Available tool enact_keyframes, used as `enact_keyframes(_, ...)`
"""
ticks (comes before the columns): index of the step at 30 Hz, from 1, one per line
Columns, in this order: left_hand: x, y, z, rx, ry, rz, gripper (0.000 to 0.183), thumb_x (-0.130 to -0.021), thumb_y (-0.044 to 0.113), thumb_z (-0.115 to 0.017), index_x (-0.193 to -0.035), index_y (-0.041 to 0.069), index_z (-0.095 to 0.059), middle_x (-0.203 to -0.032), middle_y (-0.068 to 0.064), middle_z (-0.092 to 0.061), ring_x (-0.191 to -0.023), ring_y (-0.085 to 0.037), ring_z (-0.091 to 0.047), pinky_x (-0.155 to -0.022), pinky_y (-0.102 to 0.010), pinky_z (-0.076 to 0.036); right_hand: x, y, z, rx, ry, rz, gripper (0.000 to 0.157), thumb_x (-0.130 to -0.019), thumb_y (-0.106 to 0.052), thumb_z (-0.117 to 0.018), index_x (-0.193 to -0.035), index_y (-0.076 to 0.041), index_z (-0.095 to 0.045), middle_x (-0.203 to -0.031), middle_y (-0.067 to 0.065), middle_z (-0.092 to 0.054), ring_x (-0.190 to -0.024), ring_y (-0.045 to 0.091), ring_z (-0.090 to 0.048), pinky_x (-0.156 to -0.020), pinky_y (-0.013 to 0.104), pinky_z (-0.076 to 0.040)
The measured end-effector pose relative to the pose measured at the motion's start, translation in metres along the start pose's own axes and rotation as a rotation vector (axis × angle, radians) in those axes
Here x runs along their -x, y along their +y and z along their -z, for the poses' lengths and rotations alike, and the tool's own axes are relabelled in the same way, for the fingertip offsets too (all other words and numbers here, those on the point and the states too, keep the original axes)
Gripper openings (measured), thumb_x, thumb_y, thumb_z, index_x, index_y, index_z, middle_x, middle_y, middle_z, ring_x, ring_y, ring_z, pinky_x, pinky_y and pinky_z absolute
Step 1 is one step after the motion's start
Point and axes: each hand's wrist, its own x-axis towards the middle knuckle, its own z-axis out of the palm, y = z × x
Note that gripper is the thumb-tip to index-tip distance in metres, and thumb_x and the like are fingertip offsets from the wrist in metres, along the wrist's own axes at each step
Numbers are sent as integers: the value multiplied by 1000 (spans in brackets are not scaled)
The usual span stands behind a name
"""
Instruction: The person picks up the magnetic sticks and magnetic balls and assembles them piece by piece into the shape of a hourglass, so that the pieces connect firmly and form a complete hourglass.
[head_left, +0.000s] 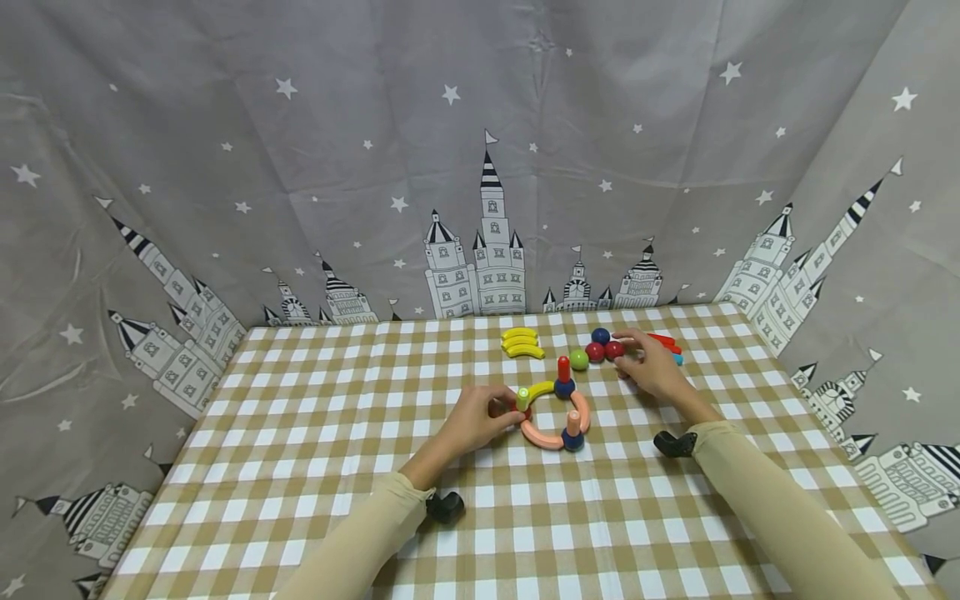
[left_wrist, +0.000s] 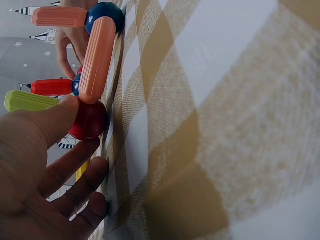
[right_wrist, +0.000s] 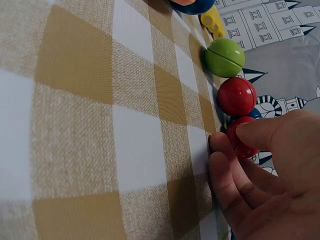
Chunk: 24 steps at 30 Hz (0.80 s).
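A ring of curved sticks and balls lies on the table, made of peach curved sticks (head_left: pixel 542 438), a yellow curved stick (head_left: pixel 540 389), dark blue balls (head_left: pixel 572 439) and a red ball (left_wrist: pixel 89 121). Short red (head_left: pixel 564 368), green (head_left: pixel 522 399) and peach (head_left: pixel 573 422) sticks stand up from its balls. My left hand (head_left: pixel 477 419) pinches the ring's red ball between thumb and index finger. Farther right, my right hand (head_left: pixel 651 364) holds a loose red ball (right_wrist: pixel 242 137) with thumb and fingers. Beside it are another red ball (right_wrist: pixel 236 97), a green ball (right_wrist: pixel 225 58) and a blue ball (head_left: pixel 601 336).
Several yellow curved sticks (head_left: pixel 521 342) lie at the back of the checked tablecloth (head_left: pixel 315 433). Red sticks (head_left: pixel 663 341) and a blue piece (head_left: pixel 678 360) lie behind my right hand. A grey castle-print curtain (head_left: pixel 375 167) hangs behind the table.
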Motion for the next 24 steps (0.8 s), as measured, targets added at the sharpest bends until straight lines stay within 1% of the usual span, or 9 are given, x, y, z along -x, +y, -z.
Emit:
enact_keyframes(5, 0, 1, 1, 2, -3, 7, 18, -93, 21, -79, -107, 10, -77, -98, -4, -75, -71, -10, -58, -63, -24, -48, -1, 1, -2, -2, 0, 3, 41, -99, -8, -65, -139, -7, -56, -135, 26, -62, -88, 30, -64, -81, 42, -50)
enact_keyframes(8, 0, 1, 1, 1, -2, 6, 19, -93, 22, -79, -107, 10, -77, -98, -3, -75, -70, -9, -58, -63, -24, -47, -2, 0, -3, 3, 7, 0, 37, -99, -9, -65, -135, -7, -57, -134, 26, -62, -95, 33, -62, -86, 47, -49)
enact_keyframes(11, 1, 2, 2, 0, -1, 1, 19, -93, 23, -79, -107, 10, -77, -97, -3, -75, -70, -10, -58, -63, -24, -47, -2, -1, -3, 8, 9, -12, 35, -99, -10, -64, -134, -8, -57, -135, 26, -62, -102, 38, -59, -91, 53, -48)
enact_keyframes(13, 1, 2, 2, 4, 0, -1, 19, -93, 22, -79, -107, 10, -77, -97, -3, -75, -70, -10, -58, -63, -24, -47, -2, -2, -3, 4, 10, -22, 35, -99, -10, -65, -133, -8, -57, -136, 26, -61, -105, 39, -58, -94, 55, -47)
enact_keyframes(20, 0, 3, 2, -6, -8, 14, 18, -93, 23, -79, -106, 11, -76, -96, 1, -74, -69, -8, -56, -62, -23, -47, -2, -1, -4, 2, 15, -42, 35, -98, -10, -66, -132, -10, -57, -136, 25, -62, -108, 39, -58, -96, 56, -47)
enact_keyframes(22, 0, 3, 2, -9, -10, 19, 18, -93, 24, -79, -106, 12, -76, -96, 1, -74, -69, -7, -56, -62, -23, -47, -1, 1, -4, 1, 21, -40, 35, -98, -11, -67, -132, -10, -58, -134, 24, -63, -107, 39, -60, -95, 55, -47)
enact_keyframes(24, 1, 3, 2, -8, -12, 22, 18, -93, 23, -79, -106, 11, -76, -96, 1, -74, -70, -7, -56, -63, -23, -47, -1, 2, -4, -7, 25, -35, 35, -98, -11, -68, -131, -10, -59, -133, 24, -64, -103, 37, -62, -91, 52, -49)
